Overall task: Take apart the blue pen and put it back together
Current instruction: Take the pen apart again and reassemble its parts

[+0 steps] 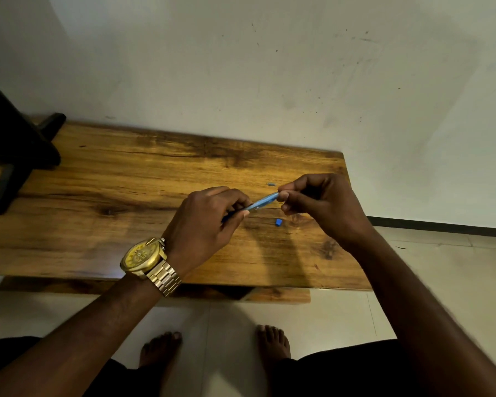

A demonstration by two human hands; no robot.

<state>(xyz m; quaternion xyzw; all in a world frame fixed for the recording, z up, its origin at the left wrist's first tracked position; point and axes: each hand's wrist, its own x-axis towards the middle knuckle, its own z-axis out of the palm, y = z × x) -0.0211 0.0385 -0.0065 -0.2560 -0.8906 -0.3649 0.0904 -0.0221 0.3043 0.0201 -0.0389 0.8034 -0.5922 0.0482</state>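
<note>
You hold the pen (262, 201) in both hands above the middle of the table (126, 179), a little right of centre. Your left hand (209, 222) is curled closed around the pen's lower end, thumb pressed against the fingers, so only a short dark bit of the pen shows below the fist. Your right hand (321, 204) pinches the upper end, thumb and forefinger closed on the barrel's tip while the other fingers fold under the palm. The light blue barrel runs slantwise between the two grips, rising from left to right, and it hangs clear of the wood.

Two loose parts lie on the table. A small blue piece (278, 222) rests just below the pen, under the gap between your hands and near your right knuckles. A tiny grey piece (271, 184) lies a little beyond the pen, close to your right forefinger; it is too small to say what it is.

A gold watch (143, 257) sits on your left wrist. A dark stand (15, 150) occupies the table's far left end. The table stands against a pale wall (269, 67), and your bare feet (272, 342) rest on the tiled floor beneath it.
</note>
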